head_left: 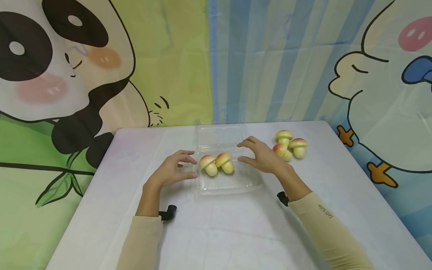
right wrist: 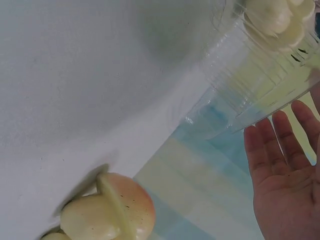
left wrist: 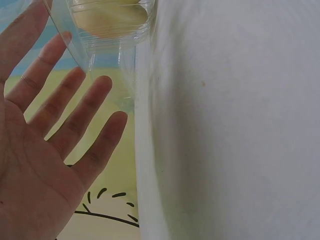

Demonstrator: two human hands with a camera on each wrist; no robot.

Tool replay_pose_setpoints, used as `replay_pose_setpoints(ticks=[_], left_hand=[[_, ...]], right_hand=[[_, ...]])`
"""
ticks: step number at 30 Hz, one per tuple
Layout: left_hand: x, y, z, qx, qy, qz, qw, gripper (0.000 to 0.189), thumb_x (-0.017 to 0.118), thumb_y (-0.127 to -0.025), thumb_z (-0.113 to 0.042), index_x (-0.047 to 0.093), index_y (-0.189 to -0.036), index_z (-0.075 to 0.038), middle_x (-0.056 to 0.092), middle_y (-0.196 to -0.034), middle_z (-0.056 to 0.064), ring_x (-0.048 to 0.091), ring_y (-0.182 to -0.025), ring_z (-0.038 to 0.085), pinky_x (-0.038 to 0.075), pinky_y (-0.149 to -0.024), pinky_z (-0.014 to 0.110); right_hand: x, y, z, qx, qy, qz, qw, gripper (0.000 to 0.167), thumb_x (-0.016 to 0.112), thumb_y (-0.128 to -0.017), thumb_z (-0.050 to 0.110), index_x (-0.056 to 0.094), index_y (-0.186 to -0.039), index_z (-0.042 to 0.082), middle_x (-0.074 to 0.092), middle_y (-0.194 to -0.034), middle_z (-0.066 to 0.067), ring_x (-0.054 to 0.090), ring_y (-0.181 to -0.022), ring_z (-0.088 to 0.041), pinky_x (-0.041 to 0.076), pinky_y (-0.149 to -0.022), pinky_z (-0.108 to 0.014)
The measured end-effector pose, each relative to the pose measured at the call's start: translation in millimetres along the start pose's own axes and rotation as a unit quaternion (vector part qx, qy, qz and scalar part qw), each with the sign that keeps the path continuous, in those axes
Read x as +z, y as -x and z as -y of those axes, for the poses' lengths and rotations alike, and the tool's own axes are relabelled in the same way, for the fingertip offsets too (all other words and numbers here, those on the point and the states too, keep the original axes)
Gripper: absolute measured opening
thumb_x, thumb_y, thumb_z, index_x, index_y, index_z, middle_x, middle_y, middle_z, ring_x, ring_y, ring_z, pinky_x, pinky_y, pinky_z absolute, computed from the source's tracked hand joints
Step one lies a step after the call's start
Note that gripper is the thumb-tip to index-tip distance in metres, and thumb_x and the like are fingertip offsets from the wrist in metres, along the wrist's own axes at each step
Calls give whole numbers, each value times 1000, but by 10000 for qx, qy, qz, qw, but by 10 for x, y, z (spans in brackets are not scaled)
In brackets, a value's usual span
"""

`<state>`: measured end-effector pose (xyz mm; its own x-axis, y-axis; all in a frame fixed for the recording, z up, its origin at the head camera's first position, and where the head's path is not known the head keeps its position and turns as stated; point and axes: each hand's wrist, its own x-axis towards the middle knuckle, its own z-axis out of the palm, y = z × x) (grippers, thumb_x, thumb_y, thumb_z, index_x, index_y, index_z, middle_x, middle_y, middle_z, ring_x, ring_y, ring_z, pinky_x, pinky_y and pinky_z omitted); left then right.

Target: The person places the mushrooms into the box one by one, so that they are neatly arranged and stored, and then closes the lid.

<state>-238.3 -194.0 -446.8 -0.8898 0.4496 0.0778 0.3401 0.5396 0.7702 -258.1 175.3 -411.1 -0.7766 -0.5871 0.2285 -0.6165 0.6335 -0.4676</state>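
Observation:
A clear plastic clamshell box (head_left: 233,185) lies on the table with its lid (head_left: 217,135) folded back toward the wall. Inside, toward its left side, two toy mushrooms (head_left: 208,165) with yellow-red caps lie side by side. My left hand (head_left: 173,167) is at the box's left edge, fingers spread and loosely bent, fingertips close to the nearer mushroom. Over the box's right side is my right hand (head_left: 259,153), thumb and fingers apart, with nothing in its grasp. In the right wrist view its fingertips (right wrist: 250,132) are right at the box's clear rim.
Three more toy mushrooms (head_left: 298,147) sit grouped to the right of the box, beyond my right hand. The white-covered table (head_left: 216,232) meets a cartoon-printed backdrop (head_left: 175,75) at its far edge. A black wrist mount (head_left: 168,213) shows below my left hand.

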Motion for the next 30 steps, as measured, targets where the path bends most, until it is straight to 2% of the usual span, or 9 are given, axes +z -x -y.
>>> replay_pose_setpoints(ticks=[5, 11, 19, 24, 30], left_hand=[[10, 5, 18, 11, 39, -12, 10000, 49, 89, -81, -37, 71, -119, -10, 49, -156, 4, 49, -140, 25, 50, -107, 53], [20, 4, 32, 2, 71, -5, 10000, 50, 89, -81, -39, 72, -119, -10, 49, -156, 5, 49, -140, 26, 50, -107, 53], [11, 6, 24, -1, 89, -26, 10000, 49, 89, -81, -37, 72, -118, -10, 49, -156, 4, 49, -140, 25, 49, -108, 53], [11, 2, 25, 6, 114, 3, 9999, 49, 89, -81, -37, 71, -118, -10, 48, -156, 5, 50, -139, 26, 49, -107, 53], [3, 2, 36, -34, 28, -28, 10000, 49, 89, -81, -38, 72, -118, -12, 49, -156, 3, 50, -138, 24, 50, -107, 51]], right_hand=[[-55, -3, -14, -33, 8, -168, 9999, 44, 75, -96, 24, 62, -134, 6, 58, -129, -13, 59, -120, -32, 53, -100, -49], [-125, 50, -51, 207, 17, -137, 9997, 45, 74, -97, 26, 61, -136, 9, 56, -134, -11, 57, -125, -33, 51, -103, -51], [-185, 116, -117, 362, 43, -177, 9992, 44, 72, -99, 28, 60, -137, 10, 54, -134, -11, 58, -123, -32, 52, -101, -51], [-231, 152, -187, 502, 85, -131, 9986, 45, 69, -101, 31, 59, -139, 10, 53, -137, -12, 56, -126, -34, 49, -104, -53], [-279, 182, -297, 507, 68, -288, 9983, 46, 69, -100, 28, 57, -139, 7, 53, -141, -15, 53, -130, -38, 47, -107, -56]])
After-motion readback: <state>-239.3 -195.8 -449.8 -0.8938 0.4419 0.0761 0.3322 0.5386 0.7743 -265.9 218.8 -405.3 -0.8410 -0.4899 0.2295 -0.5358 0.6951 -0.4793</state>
